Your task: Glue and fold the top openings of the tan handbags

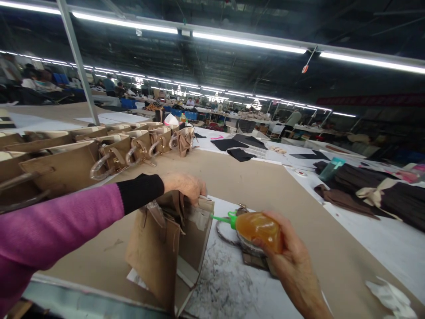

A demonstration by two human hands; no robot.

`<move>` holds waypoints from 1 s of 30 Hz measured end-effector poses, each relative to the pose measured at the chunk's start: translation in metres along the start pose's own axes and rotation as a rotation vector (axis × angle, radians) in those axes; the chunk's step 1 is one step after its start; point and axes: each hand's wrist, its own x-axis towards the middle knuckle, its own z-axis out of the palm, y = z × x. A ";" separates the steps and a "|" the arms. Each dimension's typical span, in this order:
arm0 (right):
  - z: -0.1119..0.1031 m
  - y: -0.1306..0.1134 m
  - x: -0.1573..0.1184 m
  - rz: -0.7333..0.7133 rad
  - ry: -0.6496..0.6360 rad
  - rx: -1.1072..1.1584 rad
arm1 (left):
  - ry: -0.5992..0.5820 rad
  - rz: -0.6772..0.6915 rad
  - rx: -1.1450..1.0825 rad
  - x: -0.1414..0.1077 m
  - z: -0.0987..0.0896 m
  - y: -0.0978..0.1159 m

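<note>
A tan handbag [156, 252] stands open at the near edge of the table, its inside and white strips showing. My left hand [186, 186] reaches over the bag's top, fingers bent down and closed on its upper rim. In my right hand [288, 252] is a squeeze bottle [259, 228] of amber liquid, held on its side. The bottle's thin green nozzle [221, 218] points left at the bag's right edge, close to the rim; whether it touches cannot be told. Behind the bottle lies a small dark brown piece [255, 260], partly hidden.
Rows of tan bags [63, 166] with wrapped handles stand at the left. Black pieces [241, 144] lie farther back. At the right are dark fabric [375, 186], a teal bottle [332, 168] and crumpled white paper [392, 297]. A metal post [78, 62] rises at the left.
</note>
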 end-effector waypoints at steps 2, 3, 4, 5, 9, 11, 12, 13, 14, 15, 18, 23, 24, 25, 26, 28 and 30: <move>-0.001 0.000 0.000 0.051 0.005 0.007 | -0.065 -0.026 -0.003 -0.002 -0.003 0.006; -0.001 -0.001 0.001 0.074 0.010 0.012 | -0.083 -0.033 0.000 -0.003 -0.003 0.009; -0.001 0.000 0.002 0.097 0.017 0.020 | -0.083 -0.035 0.003 -0.004 -0.004 0.011; -0.001 0.000 0.003 0.115 0.023 0.033 | -0.079 -0.033 0.006 -0.005 -0.005 0.012; 0.000 0.003 0.004 0.161 0.020 0.102 | -0.078 -0.020 0.010 -0.005 -0.003 0.013; 0.000 0.004 0.003 0.180 0.005 0.112 | -0.079 -0.016 0.006 -0.004 -0.002 0.010; 0.000 0.004 0.003 0.190 -0.001 0.108 | -0.073 -0.014 0.004 -0.004 -0.001 0.009; -0.001 0.005 0.002 0.197 -0.004 0.101 | -0.064 -0.011 0.003 -0.004 -0.001 0.008; -0.001 0.004 0.001 0.204 -0.007 0.096 | -0.055 -0.008 0.002 -0.003 0.000 0.007; -0.001 0.004 0.001 0.210 -0.011 0.098 | -0.051 -0.007 0.003 -0.003 0.000 0.007; 0.000 0.003 0.001 0.223 -0.017 0.135 | -0.060 -0.013 0.010 -0.003 0.000 0.008; 0.000 0.002 0.003 0.213 -0.029 0.113 | -0.072 -0.031 0.020 -0.002 0.000 0.010; 0.000 0.002 0.002 0.207 -0.045 0.087 | -0.078 -0.032 0.017 -0.002 0.000 0.010; 0.000 0.002 0.001 0.201 -0.062 0.058 | -0.085 -0.035 0.017 -0.002 0.000 0.010; 0.000 0.003 0.000 0.195 -0.077 0.031 | -0.089 -0.037 0.021 -0.002 0.000 0.010; 0.000 0.004 -0.003 0.185 -0.103 -0.001 | -0.086 -0.047 0.040 -0.003 -0.001 0.012; 0.000 0.006 -0.007 0.179 -0.128 -0.002 | -0.070 -0.059 0.066 -0.006 -0.002 0.014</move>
